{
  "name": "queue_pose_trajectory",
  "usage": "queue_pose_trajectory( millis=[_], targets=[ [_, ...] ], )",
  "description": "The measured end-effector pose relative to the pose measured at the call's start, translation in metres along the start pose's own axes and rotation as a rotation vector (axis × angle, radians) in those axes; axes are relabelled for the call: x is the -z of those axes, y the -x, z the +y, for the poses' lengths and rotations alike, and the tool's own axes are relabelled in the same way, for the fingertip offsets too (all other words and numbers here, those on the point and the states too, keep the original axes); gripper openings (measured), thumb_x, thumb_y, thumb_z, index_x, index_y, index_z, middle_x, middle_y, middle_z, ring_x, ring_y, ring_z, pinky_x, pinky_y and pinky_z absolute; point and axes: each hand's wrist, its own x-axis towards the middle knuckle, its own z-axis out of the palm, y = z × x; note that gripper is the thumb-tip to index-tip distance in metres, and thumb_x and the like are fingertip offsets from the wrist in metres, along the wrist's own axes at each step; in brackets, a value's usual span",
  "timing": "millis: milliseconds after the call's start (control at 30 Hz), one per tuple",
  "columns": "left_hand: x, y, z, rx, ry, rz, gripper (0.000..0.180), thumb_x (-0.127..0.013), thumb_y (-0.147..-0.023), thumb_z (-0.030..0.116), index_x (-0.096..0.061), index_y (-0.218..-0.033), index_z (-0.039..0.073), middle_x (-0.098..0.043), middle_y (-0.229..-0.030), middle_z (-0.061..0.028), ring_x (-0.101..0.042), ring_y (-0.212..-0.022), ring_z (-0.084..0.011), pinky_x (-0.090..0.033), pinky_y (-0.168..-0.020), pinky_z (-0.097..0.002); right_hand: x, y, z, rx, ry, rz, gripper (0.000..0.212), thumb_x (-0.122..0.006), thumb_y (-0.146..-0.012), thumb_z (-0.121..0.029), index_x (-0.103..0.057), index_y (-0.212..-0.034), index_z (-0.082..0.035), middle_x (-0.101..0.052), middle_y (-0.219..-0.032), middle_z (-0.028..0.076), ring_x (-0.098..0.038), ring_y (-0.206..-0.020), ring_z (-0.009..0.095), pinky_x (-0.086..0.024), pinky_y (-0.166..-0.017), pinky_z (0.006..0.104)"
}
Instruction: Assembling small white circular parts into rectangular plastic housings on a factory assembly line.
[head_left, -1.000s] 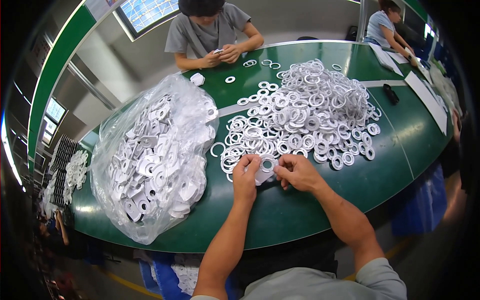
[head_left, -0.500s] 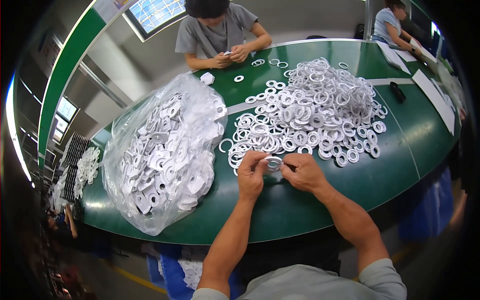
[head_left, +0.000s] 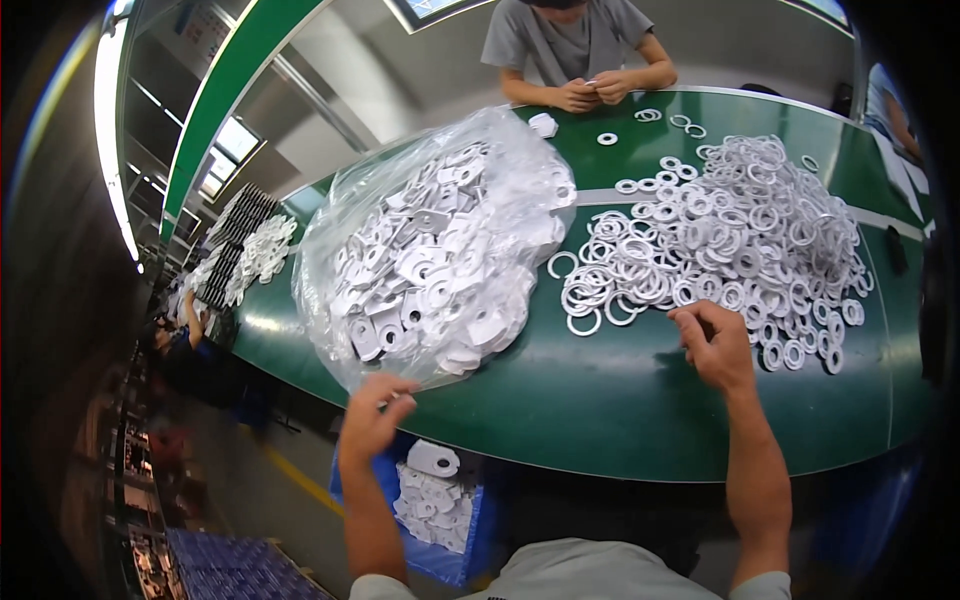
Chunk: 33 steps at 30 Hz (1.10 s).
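My left hand is at the near edge of the green table, fingers apart and slightly blurred, with nothing seen in it. It is beside the lower rim of a clear plastic bag of white flat parts. Below the table edge, to the right of this hand, a larger white part with a round hole shows at the top of a blue-lined container of similar parts. My right hand hovers at the near side of a heap of white rings. Its fingers are loosely curled, thumb apart from the forefinger, and no ring shows between them.
Across the green table, a person in a grey shirt handles a small piece. Several loose rings lie near them. Stacked dark trays and more white parts stand far left. Another person is at the right edge.
My hands have parted; the ring-shaped piece they held is out of them. My left hand went down and left to the table edge, while my right stays by the rings. The view turned left.
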Motion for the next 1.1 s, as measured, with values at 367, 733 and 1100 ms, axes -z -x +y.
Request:
queue_pose_trajectory(
  millis=[367, 733, 1100],
  targets=[
    [-0.028, -0.183, -0.142, -0.223, -0.665, 0.181, 0.042, -0.070, -0.073, 0.010, -0.061, -0.115, 0.012, -0.056, -0.123, -0.0128, -0.052, -0.111, -0.0336, -0.044, -0.091, -0.0464, 0.003, -0.007, 0.026, -0.153, 0.072, 0.105, 0.021, -0.060, -0.087, -0.017, -0.067, -0.078, 0.001, -0.060, -0.059, 0.005, -0.053, -0.052, 0.010, -0.041, -0.051, 0.0265],
    [0.029, -0.189, -0.077, -0.220, -0.683, 0.510, 0.021, -0.068, -0.080, 0.017, -0.059, -0.085, -0.002, -0.058, -0.082, -0.0151, -0.062, -0.072, -0.0303, -0.050, -0.068, -0.0403, 0.030, -0.016, 0.025, -0.093, 0.163, 0.218, 0.026, -0.061, -0.085, -0.021, -0.062, -0.074, 0.002, -0.057, -0.057, 0.009, -0.052, -0.051, 0.017, -0.040, -0.052, 0.0317],
    [-0.214, -0.145, 0.128, -0.251, 0.979, -0.183, 0.025, -0.047, -0.095, 0.008, -0.041, -0.117, -0.003, -0.057, -0.112, -0.0181, -0.065, -0.096, -0.0300, -0.056, -0.082, -0.0388, 0.039, -0.014, 0.036, -0.058, 0.259, 0.345, 0.021, -0.061, -0.087, -0.019, -0.066, -0.081, 0.001, -0.059, -0.058, 0.005, -0.053, -0.051, 0.010, -0.040, -0.050, 0.0264]
  ],
)
